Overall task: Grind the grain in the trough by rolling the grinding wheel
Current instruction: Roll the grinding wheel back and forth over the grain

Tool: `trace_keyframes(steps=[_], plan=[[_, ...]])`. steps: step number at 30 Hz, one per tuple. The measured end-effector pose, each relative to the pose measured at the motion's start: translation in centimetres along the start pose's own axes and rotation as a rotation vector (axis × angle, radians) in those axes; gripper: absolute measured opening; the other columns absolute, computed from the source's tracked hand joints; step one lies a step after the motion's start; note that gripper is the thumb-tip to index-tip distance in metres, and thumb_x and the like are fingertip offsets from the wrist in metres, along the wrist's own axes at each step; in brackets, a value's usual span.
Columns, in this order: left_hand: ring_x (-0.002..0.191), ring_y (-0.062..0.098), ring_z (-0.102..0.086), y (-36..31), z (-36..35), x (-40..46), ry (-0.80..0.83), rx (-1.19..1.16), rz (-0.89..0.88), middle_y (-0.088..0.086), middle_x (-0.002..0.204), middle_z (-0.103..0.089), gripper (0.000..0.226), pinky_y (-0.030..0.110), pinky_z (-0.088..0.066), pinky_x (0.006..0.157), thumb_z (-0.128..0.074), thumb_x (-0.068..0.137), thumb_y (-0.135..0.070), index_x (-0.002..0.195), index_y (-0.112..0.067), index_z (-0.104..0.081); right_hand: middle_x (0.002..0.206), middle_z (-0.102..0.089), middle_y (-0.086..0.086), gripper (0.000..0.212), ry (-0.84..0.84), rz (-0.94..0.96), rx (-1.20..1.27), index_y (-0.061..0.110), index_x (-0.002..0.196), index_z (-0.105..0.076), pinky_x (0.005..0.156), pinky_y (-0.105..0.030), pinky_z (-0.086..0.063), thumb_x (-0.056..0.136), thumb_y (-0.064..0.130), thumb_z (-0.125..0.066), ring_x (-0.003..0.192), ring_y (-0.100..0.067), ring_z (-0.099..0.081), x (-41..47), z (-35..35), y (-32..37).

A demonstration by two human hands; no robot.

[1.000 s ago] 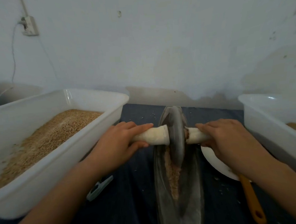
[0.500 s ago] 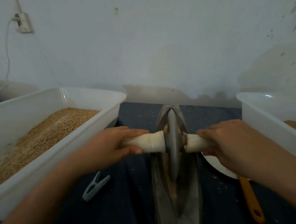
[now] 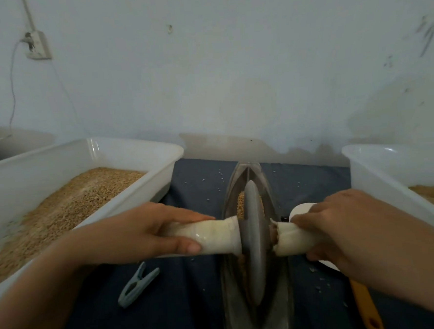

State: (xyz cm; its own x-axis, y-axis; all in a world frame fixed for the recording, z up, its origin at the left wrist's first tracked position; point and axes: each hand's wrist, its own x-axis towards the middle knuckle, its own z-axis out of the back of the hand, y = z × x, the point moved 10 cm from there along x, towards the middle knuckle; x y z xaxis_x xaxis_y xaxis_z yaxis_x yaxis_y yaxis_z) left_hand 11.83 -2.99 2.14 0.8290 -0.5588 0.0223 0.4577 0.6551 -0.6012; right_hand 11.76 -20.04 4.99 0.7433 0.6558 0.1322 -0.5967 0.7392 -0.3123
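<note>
Gripping a cloth-wrapped axle from both ends, two bare hands hold a grey metal wheel [image 3: 253, 241] upright in a long, narrow, boat-shaped trough [image 3: 282, 287]. The trough lies on a dark blue cloth [image 3: 194, 305] and points away toward a pale wall [image 3: 230, 61]. No brand, label or writing can be read anywhere.

The wheel is a thin, dull disc seen edge-on, its rim sitting down in the trough's groove near the middle of its length. Tan grain [image 3: 241, 203] is piled in the trough just beyond the wheel, against its left face.

The left hand [image 3: 144, 235] wraps the left handle [image 3: 215, 237], thumb underneath and fingers over the top. The right hand [image 3: 341, 225] closes around the right handle [image 3: 294, 238], whose off-white wrapping is frayed where it meets the wheel.

A white tub [image 3: 159, 152] heaped with grain stands to the left; a second white tub [image 3: 363, 163] stands to the right. A grey-green clothes peg [image 3: 138, 283] lies on the cloth below the left hand. Part of a white plate [image 3: 300, 209] shows behind the right hand, and an orange handle [image 3: 364, 305] lies near the right forearm. A socket [image 3: 37, 45] with a cable is on the wall, upper left.
</note>
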Motion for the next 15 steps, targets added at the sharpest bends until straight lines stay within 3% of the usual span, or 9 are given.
trace_keyframes(steps=[2,4,6,8,11,15], plan=[[0.109,-0.006,-0.056,-0.2,0.0,-0.1,-0.008,-0.009,-0.010,-0.027,0.118,-0.060,0.048,0.013,-0.043,0.090,-0.059,0.080,-0.051,0.127,-0.050,-0.050,0.113,-0.056,0.016,0.042,-0.002,0.011,0.008,0.035,0.126,-0.043,0.074,-0.023,-0.025,0.089,0.053,-0.046,0.103,-0.005,-0.051,-0.2,0.5,0.1],[0.102,-0.012,-0.054,0.4,0.4,0.3,-0.092,0.051,0.018,-0.030,0.111,-0.061,0.047,0.007,-0.040,0.083,-0.056,0.076,-0.057,0.122,-0.058,-0.047,0.114,-0.056,0.016,0.039,-0.027,-0.018,0.033,0.037,0.125,-0.043,0.075,-0.022,-0.027,0.089,0.052,-0.047,0.104,-0.005,-0.052,0.2,0.1,-0.4],[0.093,-0.010,-0.053,1.3,0.8,1.1,-0.216,0.185,0.050,-0.026,0.103,-0.058,0.047,0.008,-0.037,0.075,-0.055,0.079,-0.055,0.122,-0.063,-0.038,0.117,-0.055,0.017,0.035,-0.081,-0.072,0.040,0.039,0.125,-0.043,0.086,-0.023,-0.033,0.091,0.047,-0.048,0.106,-0.006,-0.051,1.4,-0.7,-1.1],[0.087,-0.004,-0.051,1.5,1.0,1.7,-0.350,0.359,0.049,-0.021,0.101,-0.054,0.051,0.012,-0.037,0.074,-0.054,0.086,-0.046,0.130,-0.056,-0.030,0.127,-0.051,0.016,0.042,-0.141,-0.158,0.005,0.041,0.134,-0.035,0.099,-0.026,-0.027,0.094,0.041,-0.045,0.116,-0.008,-0.046,2.5,-1.6,-2.3],[0.090,0.007,-0.048,1.0,1.3,2.2,-0.529,0.537,-0.003,-0.007,0.108,-0.058,0.056,0.028,-0.043,0.080,-0.055,0.090,-0.038,0.140,-0.039,-0.031,0.140,-0.042,0.017,0.054,-0.204,-0.254,-0.007,0.037,0.145,-0.021,0.104,-0.024,-0.016,0.096,0.032,-0.043,0.127,-0.008,-0.037,3.1,-2.6,-3.8],[0.090,0.002,-0.048,0.7,1.5,2.2,-0.479,0.509,-0.022,-0.013,0.104,-0.056,0.055,0.022,-0.038,0.080,-0.057,0.088,-0.041,0.135,-0.048,-0.030,0.128,-0.051,0.016,0.043,-0.172,-0.196,0.012,0.039,0.135,-0.034,0.098,-0.025,-0.023,0.094,0.039,-0.047,0.117,-0.009,-0.044,2.6,-2.4,-3.1]])
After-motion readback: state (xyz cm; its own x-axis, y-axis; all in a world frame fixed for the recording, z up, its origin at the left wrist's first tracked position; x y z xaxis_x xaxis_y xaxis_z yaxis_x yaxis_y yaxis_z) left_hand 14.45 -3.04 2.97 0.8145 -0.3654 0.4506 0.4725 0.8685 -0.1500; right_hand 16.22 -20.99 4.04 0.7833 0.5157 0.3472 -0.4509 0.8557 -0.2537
